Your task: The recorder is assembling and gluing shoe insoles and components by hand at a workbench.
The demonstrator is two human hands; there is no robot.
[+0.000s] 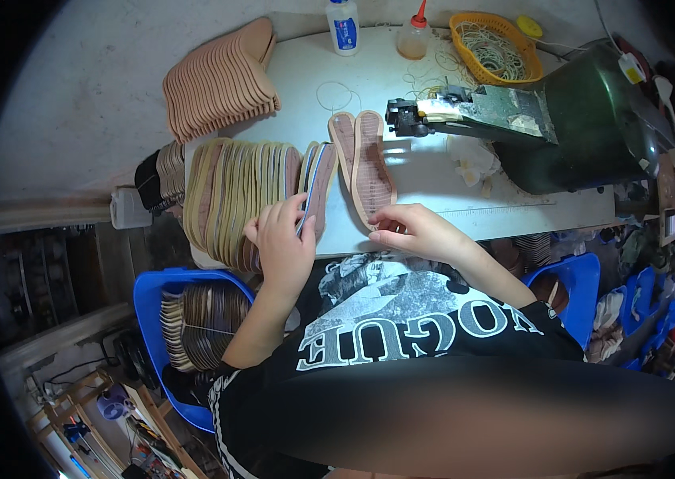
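My left hand (284, 242) is at the near end of a small group of upright insoles (320, 180) with a blue edge line. Its index finger and thumb lie on either side of them, closed on an insole. Left of that hand stands a long row of pale-edged insoles (233, 195). My right hand (405, 226) pinches the near end of a brown, ribbed insole (371, 164) with a light border, which lies flat on the white table (465, 226). A second flat insole (343, 136) is partly covered by it.
A green machine (585, 120) reaches its arm over the table from the right. Pinkish insoles (221, 80) are stacked at the back left. Behind are a white bottle (344, 28), a red-tipped bottle (414, 36) and a yellow basket (493, 52) of rubber bands. Blue chairs (154, 291) flank me.
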